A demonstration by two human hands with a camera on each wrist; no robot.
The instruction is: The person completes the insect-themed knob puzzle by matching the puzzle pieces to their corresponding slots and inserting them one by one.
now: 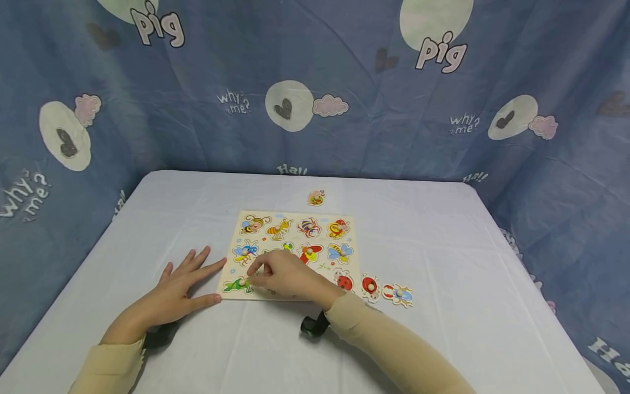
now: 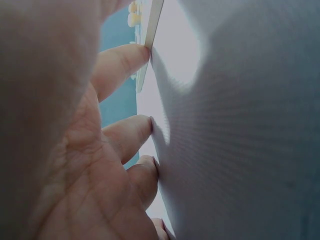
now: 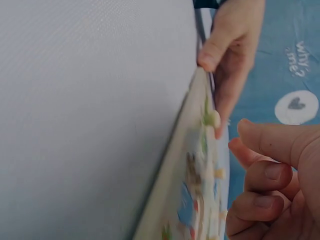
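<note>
A wooden knob puzzle board (image 1: pixel 291 215) with insect pieces lies flat on the table. Spread wide, my left hand (image 1: pixel 177 290) rests on the cloth at its left side, and the fingertips touch the board's edge. My right hand (image 1: pixel 290 273) is over the lower left of the board, thumb and index fingertips close together beside the green grasshopper piece (image 1: pixel 236 285). In the right wrist view that hand's fingers (image 3: pixel 265 202) are loosely bent and hold nothing; the grasshopper's pale knob (image 3: pixel 216 119) is apart from them. The hand covers part of the middle and bottom rows.
Right of the board lie a ladybug piece (image 1: pixel 370 287) and a blue beetle piece (image 1: pixel 400 295). Another small piece (image 1: pixel 316 197) lies behind the board. A printed red ladybug (image 1: pixel 344 281) shows in the board's lower right corner. A patterned blue curtain (image 1: pixel 364 142) hangs behind the table.
</note>
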